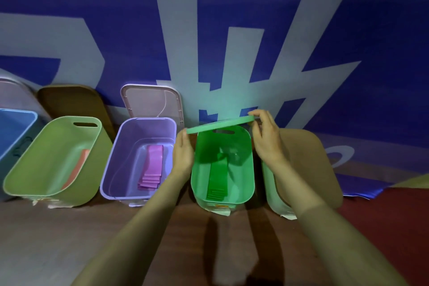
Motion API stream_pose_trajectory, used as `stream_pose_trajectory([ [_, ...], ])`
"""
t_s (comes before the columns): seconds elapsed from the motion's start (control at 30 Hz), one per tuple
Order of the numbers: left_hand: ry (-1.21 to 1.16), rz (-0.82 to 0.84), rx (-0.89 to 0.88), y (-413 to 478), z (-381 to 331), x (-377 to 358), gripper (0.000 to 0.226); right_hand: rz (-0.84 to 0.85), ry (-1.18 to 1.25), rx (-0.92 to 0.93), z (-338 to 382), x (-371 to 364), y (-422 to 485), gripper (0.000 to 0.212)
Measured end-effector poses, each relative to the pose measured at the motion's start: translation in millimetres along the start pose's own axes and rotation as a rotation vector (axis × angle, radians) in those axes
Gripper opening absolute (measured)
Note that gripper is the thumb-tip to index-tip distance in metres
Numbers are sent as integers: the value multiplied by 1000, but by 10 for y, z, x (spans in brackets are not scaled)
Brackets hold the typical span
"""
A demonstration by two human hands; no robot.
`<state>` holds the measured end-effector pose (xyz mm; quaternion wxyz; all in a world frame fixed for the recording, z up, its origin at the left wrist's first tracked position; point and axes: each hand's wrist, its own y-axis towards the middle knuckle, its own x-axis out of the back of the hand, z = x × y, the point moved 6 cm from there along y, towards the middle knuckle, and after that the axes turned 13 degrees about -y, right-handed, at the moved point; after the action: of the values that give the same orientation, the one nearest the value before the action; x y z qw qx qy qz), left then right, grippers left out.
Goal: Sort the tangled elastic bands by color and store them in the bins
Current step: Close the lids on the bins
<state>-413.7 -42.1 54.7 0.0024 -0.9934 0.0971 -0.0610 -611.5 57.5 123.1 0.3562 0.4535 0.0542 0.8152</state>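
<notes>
While left hand [183,148] and right hand [265,139] pinch the tilted lid [220,124], uneven lowering could seat it crooked on the bin [242,181].

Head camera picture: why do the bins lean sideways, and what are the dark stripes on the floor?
Head view: the wide-angle lens bends the edges, so the light green bin leans; the stripes are the forearms' shadows; the picture is dim and slightly soft.

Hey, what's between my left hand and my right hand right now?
In the head view, the green lid spans the gap between left hand and right hand, which hold its ends, above the open green bin.
</notes>
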Motion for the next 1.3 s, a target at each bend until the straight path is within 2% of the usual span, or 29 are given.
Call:
stream_pose_trajectory([
  [0.07, -188, 5, 35, 9, -57, 41, 38, 21, 24, 47, 23, 42, -154, 21],
  [0.13, -233, 60, 110, 59, -30, 88, 48, 51, 45, 87, 42, 44, -291, 23],
  [0.23, -54, 205, 189, -7, 49, 72, 25, 95, 40, 179, 85, 7, -486, 23],
  [0.33, 44, 308, 251, -185, 152, -2, 24, 150, 18, 238, 132, -17, -661, 24],
  [0.47, 280, 270, 183, -401, 133, 1, 37, 175, 37, 222, 131, -6, -795, 26],
  [0.6, 346, 260, 172, -456, 217, -4, 36, 171, 135, 128, 99, 42, -913, 29],
  [0.73, 364, 255, 199, -507, 325, -13, 42, 190, 276, -136, -75, -13, -941, 24],
  [0.8, 393, 251, 190, -563, 340, -23, 45, 223, 232, -285, -169, -87, -928, 29],
  [0.9, 441, 265, 133, -621, 325, -72, 45, 313, 37, -450, -308, -177, -922, 40],
  [1.07, 500, 268, 97, -638, 341, -137, 44, 434, -211, -451, -405, -304, -945, 32],
  [1.3, 494, 294, 67, -623, 357, -157, 49, 448, -218, -520, -408, -279, -945, 31],
])
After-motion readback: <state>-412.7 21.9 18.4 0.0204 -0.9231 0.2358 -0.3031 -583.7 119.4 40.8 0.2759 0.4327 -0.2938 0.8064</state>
